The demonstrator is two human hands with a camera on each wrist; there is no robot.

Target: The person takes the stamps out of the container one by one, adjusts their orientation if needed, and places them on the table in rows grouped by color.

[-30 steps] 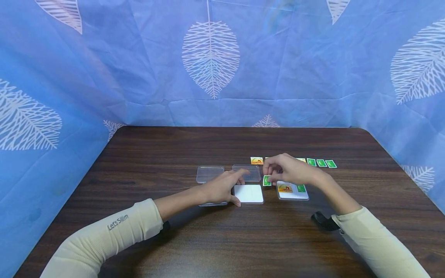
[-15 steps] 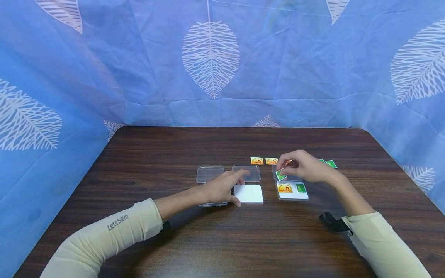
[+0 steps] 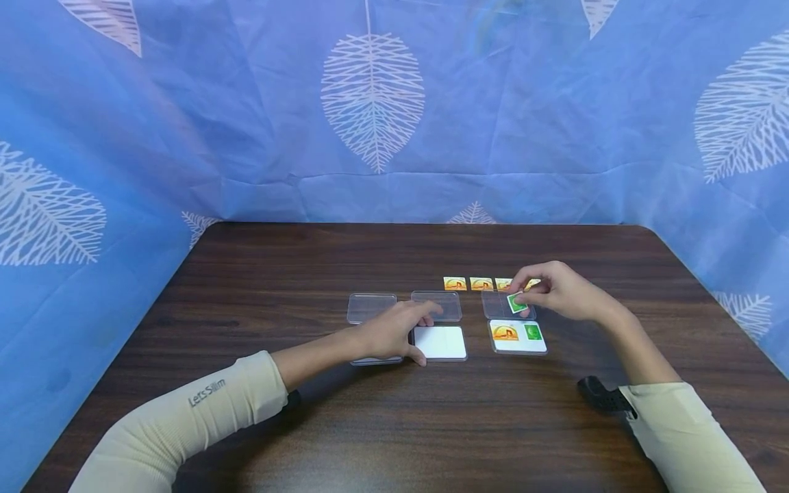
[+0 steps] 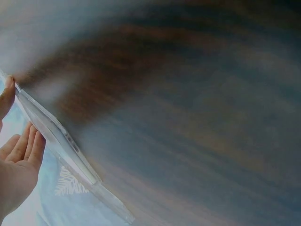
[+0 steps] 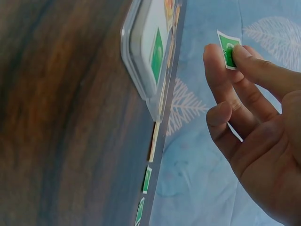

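As our right grip (image 3: 553,290) pinches a green sticker (image 5: 226,51), the right case's base (image 3: 520,352) lies nearer us; our left grip (image 3: 396,330) rests spread at the middle case (image 3: 446,359).

Open room on the dark brown wood-grain surface (image 3: 444,424): the front stretch between the two cream-coloured fabric sleeves (image 3: 690,428), plus a narrow lane between the white-filled clear plastic box (image 3: 441,344) and the clear plastic box with orange and green cards (image 3: 515,348). Obstructions: left hand (image 3: 390,331) across the lane's left-hand box; right hand (image 3: 557,291), pinching a white-edged green card (image 3: 516,305), over the right-hand transparent lid (image 3: 495,309); row of orange picture cards (image 3: 481,283) just behind.
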